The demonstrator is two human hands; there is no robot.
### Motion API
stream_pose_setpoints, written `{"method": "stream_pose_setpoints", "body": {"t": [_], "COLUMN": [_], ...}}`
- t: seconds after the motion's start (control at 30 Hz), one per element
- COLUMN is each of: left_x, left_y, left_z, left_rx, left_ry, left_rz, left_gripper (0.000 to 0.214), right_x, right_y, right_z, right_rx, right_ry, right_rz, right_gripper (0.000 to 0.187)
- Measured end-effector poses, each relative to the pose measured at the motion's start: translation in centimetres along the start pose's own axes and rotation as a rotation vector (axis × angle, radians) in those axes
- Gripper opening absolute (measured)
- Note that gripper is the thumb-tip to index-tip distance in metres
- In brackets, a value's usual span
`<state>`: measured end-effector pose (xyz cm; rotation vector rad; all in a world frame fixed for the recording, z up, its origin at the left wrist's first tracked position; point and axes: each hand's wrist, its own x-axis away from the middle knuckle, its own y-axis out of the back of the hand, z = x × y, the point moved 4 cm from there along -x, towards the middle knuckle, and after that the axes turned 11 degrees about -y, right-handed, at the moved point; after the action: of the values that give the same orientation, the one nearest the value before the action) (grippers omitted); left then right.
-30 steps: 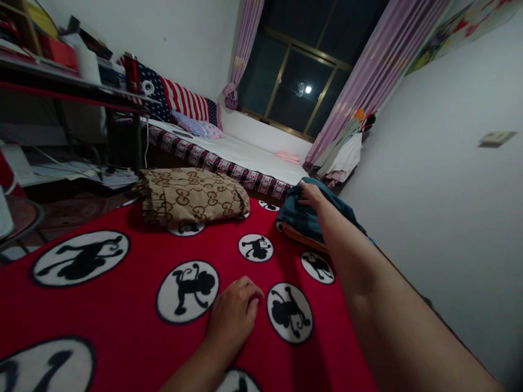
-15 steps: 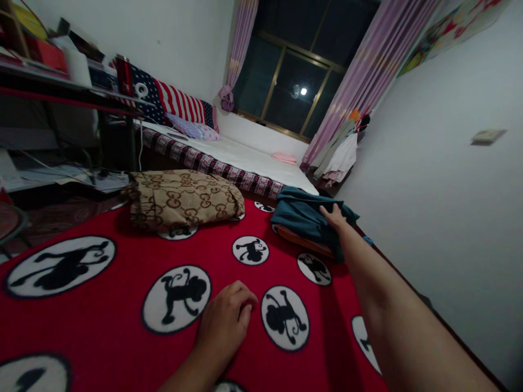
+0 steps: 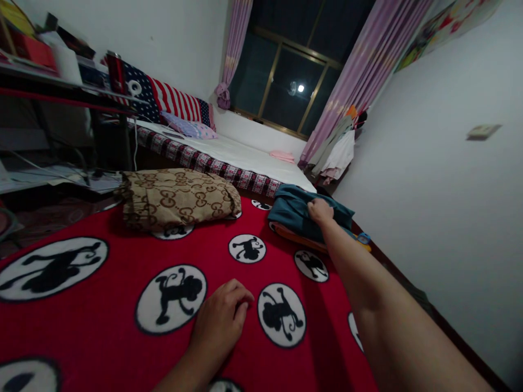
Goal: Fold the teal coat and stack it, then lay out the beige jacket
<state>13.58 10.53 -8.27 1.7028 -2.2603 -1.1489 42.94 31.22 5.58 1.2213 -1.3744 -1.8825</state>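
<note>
My right hand (image 3: pixel 321 210) reaches far out over a folded teal garment (image 3: pixel 292 209). Its fingers are curled in against the top of the cloth, and the fingertips are hidden. Under the teal garment an orange cloth (image 3: pixel 300 235) shows along the near edge. My left hand (image 3: pixel 224 311) rests on the red blanket (image 3: pixel 122 343) with its fingers loosely bent, the thumb apart and nothing held. Beyond it to the left lies a folded tan garment (image 3: pixel 180 198) with a brown letter pattern.
A bed (image 3: pixel 245 155) with pillows stands under the window. At left is a desk (image 3: pixel 73 95) crowded with things, including a red thermos (image 3: pixel 116 73). Clothes (image 3: pixel 337 155) hang by the curtain. A blue and yellow item (image 3: pixel 363 239) lies beside the teal garment, near the right wall.
My right hand has shifted left on the teal garment, and its fingers have closed onto the cloth. The garment's near right corner has drawn back, uncovering the yellow and blue item. My left hand stays put.
</note>
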Motion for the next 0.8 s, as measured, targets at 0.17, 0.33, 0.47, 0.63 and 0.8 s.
{"method": "stream_pose_setpoints", "body": {"t": [0.17, 0.33, 0.47, 0.63, 0.8], "left_x": [-0.1, 0.0, -0.1, -0.3, -0.1], "left_y": [0.0, -0.1, -0.1, 0.1, 0.2], "left_z": [0.1, 0.1, 0.1, 0.0, -0.1], "left_rx": [-0.003, -0.009, -0.009, -0.009, -0.005], "left_ry": [-0.015, -0.018, -0.020, -0.026, -0.040], "left_rz": [-0.002, -0.005, -0.002, 0.011, -0.002], "left_gripper": [0.025, 0.024, 0.025, 0.025, 0.026], "right_x": [2.5, 5.3, 8.5, 14.2, 15.6], "right_y": [-2.6, -5.6, -5.9, -6.2, -4.2], "right_z": [5.0, 8.1, 8.6, 6.8, 4.7], "right_rx": [0.087, 0.138, 0.112, -0.005, -0.182], "right_ry": [0.345, 0.470, 0.596, 0.755, 0.633], "right_rz": [0.091, 0.220, 0.162, 0.205, 0.241], "right_gripper": [0.051, 0.041, 0.044, 0.046, 0.032]}}
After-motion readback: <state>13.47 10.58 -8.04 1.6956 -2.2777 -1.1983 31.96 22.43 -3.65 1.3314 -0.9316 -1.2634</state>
